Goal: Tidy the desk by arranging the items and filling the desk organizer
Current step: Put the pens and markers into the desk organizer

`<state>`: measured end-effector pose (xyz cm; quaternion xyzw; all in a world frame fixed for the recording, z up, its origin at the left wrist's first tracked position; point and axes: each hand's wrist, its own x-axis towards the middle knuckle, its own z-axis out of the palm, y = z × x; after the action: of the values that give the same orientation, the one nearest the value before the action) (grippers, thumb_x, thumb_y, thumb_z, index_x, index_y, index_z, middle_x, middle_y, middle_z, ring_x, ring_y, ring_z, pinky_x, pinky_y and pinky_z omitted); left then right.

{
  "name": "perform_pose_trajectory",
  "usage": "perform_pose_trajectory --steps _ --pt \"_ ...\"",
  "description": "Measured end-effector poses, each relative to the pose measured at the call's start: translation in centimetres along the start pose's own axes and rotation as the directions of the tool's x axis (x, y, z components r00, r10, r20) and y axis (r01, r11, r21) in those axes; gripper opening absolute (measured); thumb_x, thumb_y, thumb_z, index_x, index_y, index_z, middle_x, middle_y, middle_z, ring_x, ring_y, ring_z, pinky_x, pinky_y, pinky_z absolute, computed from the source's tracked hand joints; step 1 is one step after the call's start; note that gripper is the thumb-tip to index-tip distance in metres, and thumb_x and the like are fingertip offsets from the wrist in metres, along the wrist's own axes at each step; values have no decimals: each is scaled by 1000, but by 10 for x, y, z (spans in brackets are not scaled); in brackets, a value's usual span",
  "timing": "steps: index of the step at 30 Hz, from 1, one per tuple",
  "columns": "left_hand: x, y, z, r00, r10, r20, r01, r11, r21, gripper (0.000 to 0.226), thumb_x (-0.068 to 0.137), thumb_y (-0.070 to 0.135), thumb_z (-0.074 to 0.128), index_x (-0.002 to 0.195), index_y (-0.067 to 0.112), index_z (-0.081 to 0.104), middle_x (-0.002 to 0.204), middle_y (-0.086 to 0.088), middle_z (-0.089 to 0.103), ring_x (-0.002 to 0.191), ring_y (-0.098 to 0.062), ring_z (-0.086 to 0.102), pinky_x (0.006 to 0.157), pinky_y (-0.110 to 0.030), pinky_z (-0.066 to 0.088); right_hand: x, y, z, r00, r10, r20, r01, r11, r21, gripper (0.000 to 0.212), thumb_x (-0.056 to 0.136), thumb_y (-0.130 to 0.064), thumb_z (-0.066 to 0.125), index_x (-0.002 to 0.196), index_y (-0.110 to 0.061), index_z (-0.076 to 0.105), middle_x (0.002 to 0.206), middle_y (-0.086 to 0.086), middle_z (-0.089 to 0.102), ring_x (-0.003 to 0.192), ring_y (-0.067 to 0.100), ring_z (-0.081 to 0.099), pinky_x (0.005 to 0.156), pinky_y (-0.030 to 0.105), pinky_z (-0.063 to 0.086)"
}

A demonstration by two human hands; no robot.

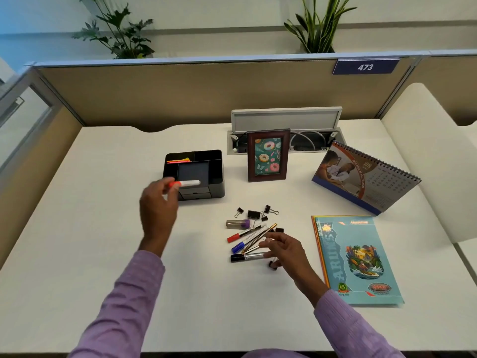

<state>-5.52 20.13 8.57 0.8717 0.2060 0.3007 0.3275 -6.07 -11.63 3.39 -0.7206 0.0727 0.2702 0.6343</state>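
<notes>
A black desk organizer (214, 174) stands left of centre on the white desk, with coloured sticky notes (178, 160) in a back compartment. My left hand (158, 202) holds a white marker with an orange cap (187, 183) level over the organizer's front edge. Near the desk's middle lies a pile of markers and pens (245, 236), with several black binder clips (254, 214) and a small purple-ended box (238, 223) beside it. My right hand (282, 250) hovers over the pile, its fingertips touching a black-capped marker (244, 257).
A framed doughnut picture (268, 155) stands behind the pile. A spiral desk calendar (361, 177) stands at the right, with a blue notebook (357, 259) lying in front of it. An open cable tray (309, 143) sits at the back by the partition.
</notes>
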Motion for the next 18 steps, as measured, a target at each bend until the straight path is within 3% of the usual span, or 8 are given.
perform_pose_trajectory --steps 4,9,13,18 --pt "29 -18 -10 999 12 -47 -1 975 223 20 94 21 63 110 10 70 99 -10 71 90 -28 60 71 -34 46 10 26 -5 988 -154 -17 137 923 -360 24 90 -25 66 114 -21 67 95 -6 72 77 8 67 62 25 57" --pt "44 -28 -4 1000 -1 4 -1 920 391 17 95 18 61 105 7 70 95 -14 70 87 -33 56 66 -39 47 19 45 -2 955 -285 84 256 644 -721 31 91 -32 62 122 -28 63 114 -11 66 95 8 61 81 23 48" --pt "50 -37 5 995 -51 91 -2 865 502 15 94 12 62 99 2 72 89 -19 68 84 -38 55 64 -42 47 23 48 5 912 -370 180 352 476 -806 36 92 -25 61 127 -24 59 127 -4 60 117 17 54 89 31 48" --pt "56 -42 19 971 -64 231 -91 792 604 14 90 10 67 97 0 74 89 -22 62 86 -41 53 70 -45 46 33 51 13 878 -373 300 413 274 -868 26 87 -20 58 113 -23 61 111 -3 61 103 23 57 70 37 53"
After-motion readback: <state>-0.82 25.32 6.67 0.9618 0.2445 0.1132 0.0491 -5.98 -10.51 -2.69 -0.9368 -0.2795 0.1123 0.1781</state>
